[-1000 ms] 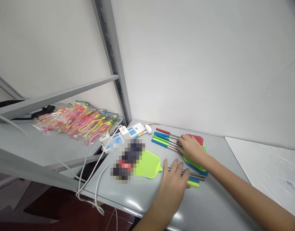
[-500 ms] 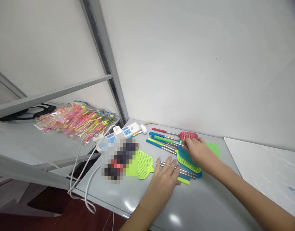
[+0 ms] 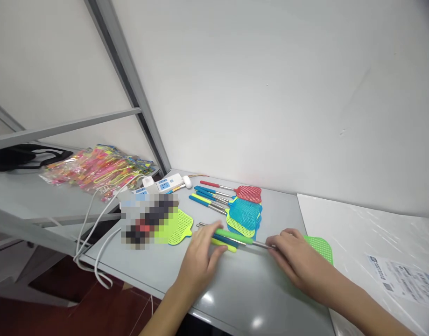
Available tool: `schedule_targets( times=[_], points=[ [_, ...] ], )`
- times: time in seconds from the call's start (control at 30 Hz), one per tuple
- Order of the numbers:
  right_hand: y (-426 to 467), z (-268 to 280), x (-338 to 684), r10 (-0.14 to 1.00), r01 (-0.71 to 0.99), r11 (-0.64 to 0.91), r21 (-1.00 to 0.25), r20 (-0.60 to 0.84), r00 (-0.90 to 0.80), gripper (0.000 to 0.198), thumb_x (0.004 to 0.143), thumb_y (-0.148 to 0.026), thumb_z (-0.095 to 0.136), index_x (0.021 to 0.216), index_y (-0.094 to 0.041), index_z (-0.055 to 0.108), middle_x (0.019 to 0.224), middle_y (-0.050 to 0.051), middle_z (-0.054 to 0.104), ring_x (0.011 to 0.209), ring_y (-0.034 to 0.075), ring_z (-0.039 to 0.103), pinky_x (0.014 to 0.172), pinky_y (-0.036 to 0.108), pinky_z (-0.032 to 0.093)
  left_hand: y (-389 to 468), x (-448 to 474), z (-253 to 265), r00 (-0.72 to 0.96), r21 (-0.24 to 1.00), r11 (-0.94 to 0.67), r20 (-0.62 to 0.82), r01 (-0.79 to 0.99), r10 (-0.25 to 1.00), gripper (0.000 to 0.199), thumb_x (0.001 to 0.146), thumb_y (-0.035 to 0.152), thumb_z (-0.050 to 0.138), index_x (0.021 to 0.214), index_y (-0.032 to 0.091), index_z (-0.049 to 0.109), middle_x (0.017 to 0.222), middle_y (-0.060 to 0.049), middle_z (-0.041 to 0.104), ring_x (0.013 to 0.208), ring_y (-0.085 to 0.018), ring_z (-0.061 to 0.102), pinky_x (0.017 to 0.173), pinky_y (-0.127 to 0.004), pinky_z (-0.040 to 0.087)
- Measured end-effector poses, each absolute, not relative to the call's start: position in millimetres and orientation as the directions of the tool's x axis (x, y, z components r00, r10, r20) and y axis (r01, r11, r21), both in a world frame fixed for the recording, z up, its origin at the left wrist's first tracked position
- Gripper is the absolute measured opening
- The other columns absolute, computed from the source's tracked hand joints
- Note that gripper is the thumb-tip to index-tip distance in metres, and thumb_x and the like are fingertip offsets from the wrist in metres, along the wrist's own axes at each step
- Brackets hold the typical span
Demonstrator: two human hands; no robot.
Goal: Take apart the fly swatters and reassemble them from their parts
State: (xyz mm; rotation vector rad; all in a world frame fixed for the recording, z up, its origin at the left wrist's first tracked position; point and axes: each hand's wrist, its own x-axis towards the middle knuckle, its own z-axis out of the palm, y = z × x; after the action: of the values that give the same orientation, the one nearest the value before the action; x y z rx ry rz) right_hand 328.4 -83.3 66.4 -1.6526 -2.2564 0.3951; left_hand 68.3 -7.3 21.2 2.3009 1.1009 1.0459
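My right hand (image 3: 293, 254) pinches the metal shaft of a green fly swatter. Its mesh head (image 3: 319, 248) shows beyond that hand, and its green handle (image 3: 233, 235) points toward my left hand (image 3: 202, 254). The left fingers and thumb curl around the handle ends of that swatter and of the blue (image 3: 228, 241) and yellow (image 3: 226, 246) ones beneath. A yellow-green swatter head (image 3: 181, 227) lies left of this hand. Farther back rests a group of swatters with a red (image 3: 248, 193) and a blue (image 3: 245, 212) head.
A white power strip (image 3: 170, 183) with cords stands at the back left of the grey table (image 3: 270, 289). A pixelated dark item (image 3: 153, 219) lies before it. Bagged colourful items (image 3: 102, 168) fill the left shelf. A white wrapped panel (image 3: 354, 228) borders the right.
My right hand has drawn the green swatter out of the back group, toward me and to the right. My left hand has curled from lying flat over the rods. The view has shifted right.
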Motion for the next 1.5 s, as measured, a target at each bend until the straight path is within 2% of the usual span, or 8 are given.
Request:
schedule_targets(
  times=[0.3,0.63,0.87,1.03,1.17,1.27,1.4,1.5],
  points=[
    [-96,79,308,0.932,0.823,0.214,-0.527,-0.144,-0.334,0.031,0.1,-0.044,0.03,0.095,-0.025,0.054,0.087,0.004,0.062,0.081,0.021,0.058,0.071,0.033,0.043,-32,76,39,0.498,0.55,-0.663,0.44,0.509,0.747,0.012,0.098,0.028,0.046,0.097,0.021,0.055,0.088,-0.002,0.057,0.081,-0.018,0.052,0.072,-0.03,0.042],
    [-98,74,252,0.925,0.809,0.208,-0.551,-0.158,-0.345,0.029,0.101,-0.04,0.03,0.08,-0.024,0.041,0.073,-0.001,0.058,0.063,0.016,0.053,0.058,0.028,0.036,-47,47,42,0.585,0.238,-0.717,0.441,0.655,0.681,0.02,0.092,0.042,0.055,0.092,0.023,0.059,0.095,-0.004,0.057,0.093,-0.022,0.053,0.099,-0.052,0.03],
    [-98,63,231,0.92,0.908,0.383,-0.169,-0.02,-0.392,0.02,0.099,-0.026,0.039,0.08,-0.024,0.046,0.075,0.0,0.059,0.065,0.017,0.053,0.057,0.03,0.03,-40,10,48,0.748,0.267,-0.738,0.084,0.62,0.658,0.029,0.098,0.04,0.037,0.09,0.02,0.056,0.074,-0.005,0.065,0.068,-0.023,0.062,0.073,-0.04,0.044],
    [-105,66,235,0.818,0.821,0.57,0.034,0.071,-0.571,0.016,0.096,-0.015,0.041,0.084,-0.022,0.049,0.075,0.001,0.058,0.066,0.018,0.049,0.055,0.031,0.026,-44,0,58,0.782,0.384,-0.717,-0.023,0.582,0.623,0.043,0.098,0.048,0.027,0.085,0.021,0.058,0.064,-0.005,0.061,0.056,-0.024,0.058,0.058,-0.032,0.038],
    [-105,72,250,0.751,0.758,0.63,0.166,0.119,-0.65,0.015,0.096,-0.018,0.043,0.083,-0.022,0.05,0.072,0.001,0.057,0.064,0.017,0.047,0.056,0.032,0.025,-47,12,56,0.79,0.824,-0.303,-0.253,0.478,0.558,0.046,0.093,0.056,0.033,0.065,0.022,0.045,0.059,0.0,0.048,0.059,-0.019,0.049,0.059,-0.029,0.033],
    [-101,79,267,0.705,0.709,0.671,0.219,0.106,-0.701,0.016,0.097,-0.02,0.043,0.085,-0.021,0.053,0.07,0.001,0.057,0.064,0.017,0.046,0.056,0.033,0.024,-48,24,48,0.849,0.909,0.015,-0.393,0.416,0.354,0.05,0.094,0.062,0.024,0.064,0.023,0.035,0.049,0.006,0.032,0.044,-0.013,0.03,0.049,-0.025,0.028],
    [-95,89,291,0.618,0.616,0.751,0.238,0.077,-0.782,0.015,0.098,-0.026,0.043,0.092,-0.023,0.057,0.072,0.001,0.058,0.065,0.016,0.047,0.056,0.034,0.025,-53,37,38,0.908,0.657,0.663,-0.411,0.358,-0.082,0.049,0.094,0.063,0.025,0.066,0.023,0.026,0.045,0.01,0.018,0.037,-0.009,0.007,0.041,-0.022,0.014],
    [-91,91,306,0.573,0.568,0.775,0.275,0.072,-0.816,0.014,0.098,-0.027,0.044,0.098,-0.023,0.058,0.071,0.001,0.059,0.064,0.016,0.048,0.055,0.034,0.025,-58,46,40,0.927,0.446,0.831,-0.317,0.333,-0.201,0.047,0.096,0.058,0.03,0.065,0.023,0.024,0.043,0.01,0.018,0.037,-0.011,0.003,0.04,-0.023,0.011]
  ],
)
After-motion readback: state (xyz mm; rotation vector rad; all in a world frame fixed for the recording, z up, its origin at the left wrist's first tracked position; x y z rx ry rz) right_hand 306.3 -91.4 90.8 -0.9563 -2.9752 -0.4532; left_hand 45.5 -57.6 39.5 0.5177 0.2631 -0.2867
